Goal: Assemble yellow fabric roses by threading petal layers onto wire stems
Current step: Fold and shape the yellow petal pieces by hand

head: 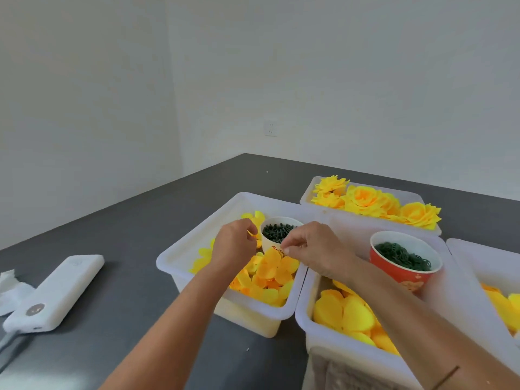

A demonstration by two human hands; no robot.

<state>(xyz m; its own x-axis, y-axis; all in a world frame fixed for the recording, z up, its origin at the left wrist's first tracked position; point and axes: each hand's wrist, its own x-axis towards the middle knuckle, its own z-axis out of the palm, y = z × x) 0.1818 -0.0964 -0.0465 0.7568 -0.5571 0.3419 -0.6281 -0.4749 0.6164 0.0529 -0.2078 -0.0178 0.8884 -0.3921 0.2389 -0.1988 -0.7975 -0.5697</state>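
Both hands hover over a white bin [180,257] of loose yellow fabric petals [274,273]. My left hand [235,246] pinches a small yellow-orange petal piece at its fingertips. My right hand [312,249] pinches the top edge of a yellow petal layer beside a white paper cup [267,242] filled with dark green stem parts. What lies between the fingertips is too small to make out further. Finished yellow roses [368,202] fill a bin at the back.
A red paper cup [399,274] of dark green rings stands in the bin [306,322] of larger yellow petals on the right. Another petal bin [484,260] is at the far right edge. A white power bank [56,291] and crumpled tissue [8,288] lie on the dark table at left.
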